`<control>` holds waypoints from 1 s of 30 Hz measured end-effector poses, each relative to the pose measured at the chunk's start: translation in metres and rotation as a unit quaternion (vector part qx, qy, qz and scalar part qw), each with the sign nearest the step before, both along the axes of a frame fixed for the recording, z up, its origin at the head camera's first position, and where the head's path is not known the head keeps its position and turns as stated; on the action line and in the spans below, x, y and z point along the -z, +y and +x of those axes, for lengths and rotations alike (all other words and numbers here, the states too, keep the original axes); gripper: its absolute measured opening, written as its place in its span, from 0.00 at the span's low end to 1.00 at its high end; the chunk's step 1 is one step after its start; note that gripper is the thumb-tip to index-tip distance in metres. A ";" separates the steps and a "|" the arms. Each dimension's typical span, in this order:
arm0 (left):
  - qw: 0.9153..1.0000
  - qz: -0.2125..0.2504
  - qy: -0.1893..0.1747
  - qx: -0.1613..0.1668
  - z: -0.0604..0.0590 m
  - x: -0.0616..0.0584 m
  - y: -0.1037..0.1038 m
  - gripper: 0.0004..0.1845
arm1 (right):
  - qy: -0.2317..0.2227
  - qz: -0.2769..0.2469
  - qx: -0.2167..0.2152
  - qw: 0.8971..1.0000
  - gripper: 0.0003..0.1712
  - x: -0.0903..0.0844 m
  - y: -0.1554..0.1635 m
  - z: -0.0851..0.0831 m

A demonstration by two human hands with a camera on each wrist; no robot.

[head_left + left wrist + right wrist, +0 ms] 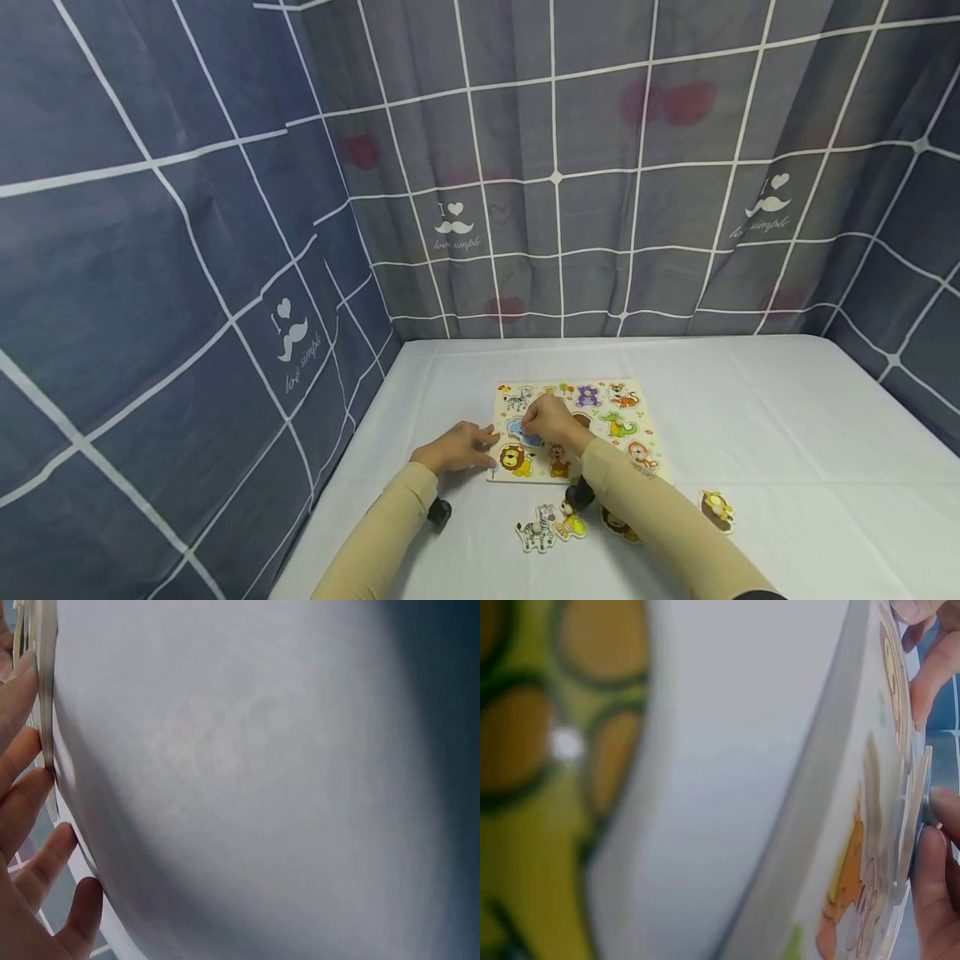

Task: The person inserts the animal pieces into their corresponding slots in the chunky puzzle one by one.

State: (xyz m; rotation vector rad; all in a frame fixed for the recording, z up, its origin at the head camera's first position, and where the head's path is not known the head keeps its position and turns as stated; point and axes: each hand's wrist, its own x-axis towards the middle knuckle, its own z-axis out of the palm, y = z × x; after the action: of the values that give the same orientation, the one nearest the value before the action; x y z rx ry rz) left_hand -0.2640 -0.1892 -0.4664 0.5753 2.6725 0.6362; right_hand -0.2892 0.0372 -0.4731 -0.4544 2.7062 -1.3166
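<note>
An animal puzzle board (540, 476) lies flat on the white table, with printed animals across its face. My right hand (553, 419) is over its left part, thumb and finger pinching the small knob of a blue animal puzzle piece (531, 437). In the right wrist view, the fingertips (931, 855) grip that knob, and the piece lies close over the board. My left hand (456, 447) rests at the board's left edge, fingers spread; in the left wrist view, fingertips (46, 780) touch the edge.
In front of the board lie a zebra piece (536, 529), a giraffe piece (572, 525) and a lion-like piece (619, 527) partly under my right forearm. Another brown-and-yellow piece (717, 510) is farther right. A grey checked curtain (517, 283) stands behind the table.
</note>
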 end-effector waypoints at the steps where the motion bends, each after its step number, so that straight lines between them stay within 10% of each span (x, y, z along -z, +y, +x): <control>1: 1.000 0.001 0.000 0.000 0.000 0.000 0.000 0.31 | -0.001 0.001 0.001 1.000 0.02 0.000 0.000 -0.001; 30: 1.000 -0.015 0.006 0.001 0.002 -0.002 0.002 0.31 | 0.006 0.010 -0.010 1.000 0.05 -0.004 -0.006 -0.010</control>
State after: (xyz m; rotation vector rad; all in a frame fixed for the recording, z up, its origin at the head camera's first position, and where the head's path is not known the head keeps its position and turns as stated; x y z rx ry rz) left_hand -0.2622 -0.1875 -0.4646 0.5761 2.6867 0.5942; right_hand -0.2993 0.0311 -0.4687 -0.4870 2.7140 -1.2843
